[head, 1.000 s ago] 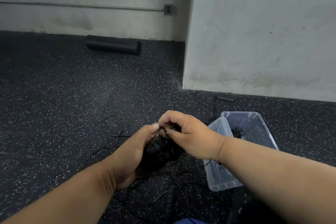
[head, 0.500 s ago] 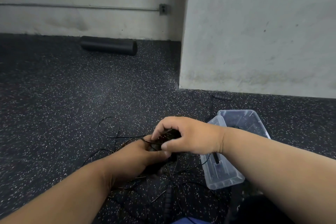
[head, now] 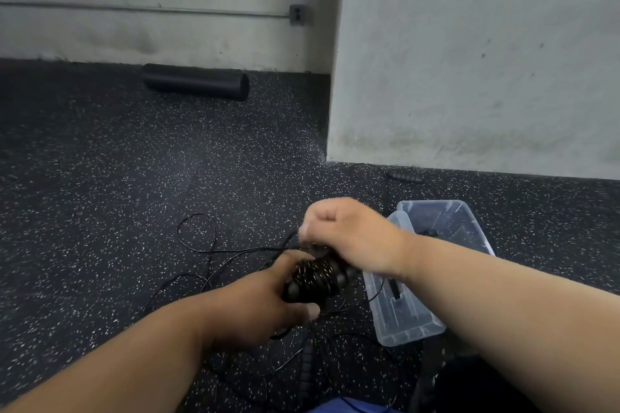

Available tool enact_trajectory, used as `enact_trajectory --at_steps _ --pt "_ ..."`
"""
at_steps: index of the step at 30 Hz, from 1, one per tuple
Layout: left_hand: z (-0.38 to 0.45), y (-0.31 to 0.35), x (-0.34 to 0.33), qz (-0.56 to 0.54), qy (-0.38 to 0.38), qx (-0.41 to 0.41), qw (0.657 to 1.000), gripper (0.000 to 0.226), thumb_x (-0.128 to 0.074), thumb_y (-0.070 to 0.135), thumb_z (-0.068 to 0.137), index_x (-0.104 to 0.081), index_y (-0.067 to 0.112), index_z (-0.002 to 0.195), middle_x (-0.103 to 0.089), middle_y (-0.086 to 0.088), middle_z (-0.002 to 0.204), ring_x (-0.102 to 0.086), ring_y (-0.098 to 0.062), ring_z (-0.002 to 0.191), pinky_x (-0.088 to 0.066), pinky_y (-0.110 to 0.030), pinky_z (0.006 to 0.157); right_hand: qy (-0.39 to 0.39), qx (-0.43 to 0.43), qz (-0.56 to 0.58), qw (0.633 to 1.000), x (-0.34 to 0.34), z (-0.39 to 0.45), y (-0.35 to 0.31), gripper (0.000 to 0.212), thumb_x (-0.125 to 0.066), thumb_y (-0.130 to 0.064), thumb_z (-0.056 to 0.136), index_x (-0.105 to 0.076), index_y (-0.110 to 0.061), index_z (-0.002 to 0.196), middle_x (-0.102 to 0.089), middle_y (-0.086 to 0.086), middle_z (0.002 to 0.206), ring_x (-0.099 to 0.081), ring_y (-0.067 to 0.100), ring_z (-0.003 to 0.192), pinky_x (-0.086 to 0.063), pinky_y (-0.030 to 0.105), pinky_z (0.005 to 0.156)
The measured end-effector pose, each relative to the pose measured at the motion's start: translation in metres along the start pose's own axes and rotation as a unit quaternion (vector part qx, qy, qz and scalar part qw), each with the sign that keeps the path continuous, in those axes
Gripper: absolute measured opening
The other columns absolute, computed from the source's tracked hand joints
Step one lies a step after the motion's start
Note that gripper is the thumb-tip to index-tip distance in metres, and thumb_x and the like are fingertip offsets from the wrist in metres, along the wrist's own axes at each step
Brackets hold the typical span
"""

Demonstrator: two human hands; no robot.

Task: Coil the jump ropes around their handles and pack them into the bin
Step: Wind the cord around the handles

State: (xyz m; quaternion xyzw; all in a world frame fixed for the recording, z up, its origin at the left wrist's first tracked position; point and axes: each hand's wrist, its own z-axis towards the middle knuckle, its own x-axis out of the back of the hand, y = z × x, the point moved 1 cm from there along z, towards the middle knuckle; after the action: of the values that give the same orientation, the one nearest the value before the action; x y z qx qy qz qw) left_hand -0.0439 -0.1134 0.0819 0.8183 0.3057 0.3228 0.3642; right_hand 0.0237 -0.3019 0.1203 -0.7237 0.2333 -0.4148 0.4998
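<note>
Closest to us, at the bottom edge, we see a strip of blue fabric (head: 349, 407) and, just above it, a black ribbed handle (head: 307, 359) lying on the speckled dark floor (head: 100, 211) amid loose loops of thin black cord. Above that, our left hand (head: 255, 305) grips the jump rope handles (head: 318, 275), a black ribbed bundle already wound with several turns of cord, with the thumb curled beneath and the fingers wrapped round the far side. Our right hand (head: 349, 238) sits just over the top of the bundle, fingers clenched into a fist that pinches the jump rope cord (head: 235, 250) where it meets the handles; the exact fingertip contact is blurred. From there the cord runs left across the floor, taut at first, then trailing off into a loose loop. Just right of the hands, partly hidden behind the right forearm, stands the clear plastic bin (head: 407, 329) on the floor, with its clear lid (head: 469, 221) propped up at the far end; something small and dark lies inside, too indistinct to name. Beyond the bin, near the foot of the pale wall (head: 469, 60), another black handle (head: 404, 177) rests on the floor. Farthest away, a black foam roller (head: 196, 81) lies along the back wall, beneath a conduit that ends in a grey outlet box (head: 298, 14).
</note>
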Motion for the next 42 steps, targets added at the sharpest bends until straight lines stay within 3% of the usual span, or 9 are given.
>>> enact_trajectory --at_steps 5,10,18,21,24,29,33,38,42 --pt "-0.008 0.008 0.009 0.028 0.084 -0.054 0.995 0.067 -0.065 0.042 0.102 -0.02 0.074 0.139 -0.077 0.009 0.103 -0.071 -0.018 0.085 -0.061 -0.047 0.085 0.127 -0.115 0.466 0.868 0.043 0.022 0.029 0.034 -0.051 -0.02 0.099 -0.042 -0.025 0.067 -0.024 -0.007 0.051 -0.025 0.012 0.044 -0.044 0.028 0.055" --pt "-0.008 0.008 0.004 -0.013 0.117 -0.099 0.988 0.058 -0.064 0.043 0.101 -0.031 0.071 0.14 -0.075 0.014 0.108 -0.071 -0.011 0.088 -0.062 -0.036 0.085 0.061 -0.146 0.432 0.888 0.07 0.03 0.055 0.035 -0.056 -0.02 0.096 -0.035 -0.027 0.069 -0.009 -0.007 0.058 -0.006 0.011 0.048 -0.014 0.022 0.041" --pt "-0.008 0.018 0.003 -0.364 0.17 -0.116 0.908 0.033 -0.065 0.044 0.097 -0.069 0.028 0.124 -0.074 -0.016 0.105 -0.069 -0.03 0.085 -0.06 -0.041 0.085 0.035 -0.152 0.508 0.847 0.052 0.03 0.072 0.019 -0.062 -0.021 0.089 -0.052 -0.017 0.074 -0.021 -0.008 0.046 -0.012 0.01 0.044 -0.031 0.021 0.042" --pt "-0.001 0.014 0.008 -0.436 0.223 -0.079 0.868 0.041 -0.06 0.039 0.097 -0.063 0.013 0.129 -0.071 -0.018 0.099 -0.068 -0.03 0.081 -0.056 -0.056 0.095 0.054 -0.086 0.408 0.907 0.042 0.028 0.06 0.008 -0.063 -0.018 0.093 -0.069 -0.014 0.089 -0.031 -0.003 0.05 -0.028 0.012 0.043 -0.048 0.028 0.054" --pt "0.007 0.008 0.024 -0.41 0.264 -0.005 0.873 0.037 -0.057 0.038 0.106 -0.06 0.009 0.128 -0.071 -0.019 0.097 -0.07 -0.03 0.077 -0.063 -0.052 0.086 0.009 0.041 0.047 0.998 0.032 0.014 0.028 0.018 -0.055 -0.016 0.099 -0.073 -0.018 0.1 -0.06 0.004 0.067 -0.057 0.019 0.061 -0.059 0.037 0.075" --pt "0.004 0.008 0.024 -0.165 0.201 0.06 0.964 0.03 -0.063 0.038 0.104 -0.054 0.021 0.127 -0.074 -0.018 0.104 -0.075 -0.028 0.075 -0.064 -0.047 0.071 -0.113 0.262 -0.377 0.881 0.004 -0.011 -0.007 0.016 -0.054 -0.018 0.083 -0.07 -0.019 0.086 -0.06 -0.008 0.075 -0.056 0.015 0.069 -0.05 0.037 0.067" --pt "0.001 0.01 0.002 -0.042 0.092 0.04 0.994 0.028 -0.071 0.033 0.099 -0.053 0.029 0.121 -0.073 -0.005 0.098 -0.074 -0.022 0.079 -0.066 -0.048 0.078 -0.13 0.277 -0.402 0.863 0.004 -0.012 -0.017 0.016 -0.053 -0.019 0.078 -0.069 -0.02 0.076 -0.051 -0.011 0.069 -0.054 0.016 0.066 -0.05 0.037 0.069" --pt "-0.014 0.023 0.013 0.086 -0.012 -0.004 0.996 0.048 -0.077 0.044 0.093 -0.045 0.053 0.128 -0.079 0.003 0.102 -0.077 -0.015 0.091 -0.063 -0.044 0.087 -0.121 0.087 -0.176 0.973 0.027 -0.008 -0.02 0.025 -0.055 0.0 0.086 -0.074 -0.016 0.083 -0.071 -0.002 0.075 -0.071 0.02 0.069 -0.061 0.047 0.068" --pt "-0.022 0.029 0.021 0.166 -0.034 -0.009 0.985 0.055 -0.078 0.05 0.09 -0.04 0.059 0.129 -0.077 0.008 0.115 -0.074 -0.008 0.103 -0.059 -0.039 0.096 -0.166 0.041 -0.113 0.979 0.03 -0.009 -0.02 0.026 -0.06 0.007 0.089 -0.077 -0.012 0.094 -0.059 -0.012 0.059 -0.054 0.015 0.059 -0.049 0.04 0.066"
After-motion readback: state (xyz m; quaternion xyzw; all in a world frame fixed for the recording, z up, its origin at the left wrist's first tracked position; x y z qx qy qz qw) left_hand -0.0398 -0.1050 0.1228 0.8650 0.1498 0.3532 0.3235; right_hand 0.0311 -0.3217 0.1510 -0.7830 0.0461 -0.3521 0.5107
